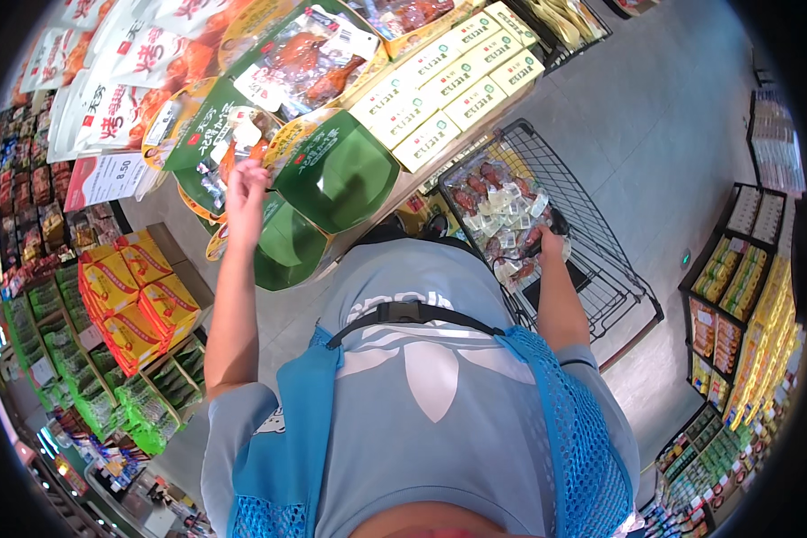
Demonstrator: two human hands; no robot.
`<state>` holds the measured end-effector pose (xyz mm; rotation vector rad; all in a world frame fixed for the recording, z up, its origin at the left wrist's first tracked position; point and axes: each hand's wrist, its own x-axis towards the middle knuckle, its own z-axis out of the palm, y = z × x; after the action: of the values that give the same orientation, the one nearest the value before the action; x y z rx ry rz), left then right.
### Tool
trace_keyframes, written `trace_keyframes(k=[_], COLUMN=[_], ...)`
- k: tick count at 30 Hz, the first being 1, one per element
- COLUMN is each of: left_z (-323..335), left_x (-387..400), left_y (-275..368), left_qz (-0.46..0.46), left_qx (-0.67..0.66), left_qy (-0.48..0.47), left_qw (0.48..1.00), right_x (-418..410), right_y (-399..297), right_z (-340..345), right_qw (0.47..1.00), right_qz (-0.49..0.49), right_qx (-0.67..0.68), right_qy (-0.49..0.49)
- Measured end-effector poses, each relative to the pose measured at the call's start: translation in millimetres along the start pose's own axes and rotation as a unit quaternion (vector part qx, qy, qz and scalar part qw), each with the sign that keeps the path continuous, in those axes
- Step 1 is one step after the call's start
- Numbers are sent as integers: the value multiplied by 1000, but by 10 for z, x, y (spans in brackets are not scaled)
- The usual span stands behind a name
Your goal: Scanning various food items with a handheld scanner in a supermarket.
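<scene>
My left hand (245, 187) is raised at a green cardboard display bin (195, 141), its fingers curled in front of a clear-wrapped roast chicken leg (250, 134). Whether the fingers grip that pack is unclear. Beside it, a green bin compartment (339, 178) shows its bare inner wall. My right hand (549, 243) reaches into a black wire shopping cart (598, 249), closed around a black handle-like object (559, 222). Under and around that hand lie several clear packs of chicken legs (501, 212). More wrapped legs (316, 64) fill the bin farther back.
Yellow-white printed cartons (450, 87) are stacked along the display's right edge. White pouches (155, 57) and a price card (104, 180) stand at its left. Red-and-yellow boxes (138, 292) and green-bagged goods (84, 370) fill the left; a shelf of yellow packs (733, 282) stands right.
</scene>
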<state>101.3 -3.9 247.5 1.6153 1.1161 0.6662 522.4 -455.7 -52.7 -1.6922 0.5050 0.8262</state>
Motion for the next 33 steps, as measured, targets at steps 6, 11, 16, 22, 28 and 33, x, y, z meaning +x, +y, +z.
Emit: trace_keyframes(k=[6, 11, 16, 22, 28, 33], left_z=[-670, -620, -598, -604, -794, -720], left_x=[533, 689, 675, 626, 440, 87], left_y=[-330, -568, -489, -493, -236, 345], left_qz=[97, 6, 9, 99, 92, -77], left_qx=[390, 426, 417, 387, 164, -429], left_qy=[51, 46, 48, 77, 98, 99], left_qw=[914, 904, 908, 913, 977, 894], right_x=[-407, -377, -639, -998, -1165, -1505], right_y=[-305, -230, -167, -107, -61, 6], right_z=[244, 173, 247, 392, 457, 516], right_qw=[989, 963, 838, 816, 828, 800], right_qz=[-92, -149, -286, -284, -290, -282], right_qx=[-110, -222, -463, -501, -478, -529], right_qy=[-37, -25, 24, 37, 27, 16])
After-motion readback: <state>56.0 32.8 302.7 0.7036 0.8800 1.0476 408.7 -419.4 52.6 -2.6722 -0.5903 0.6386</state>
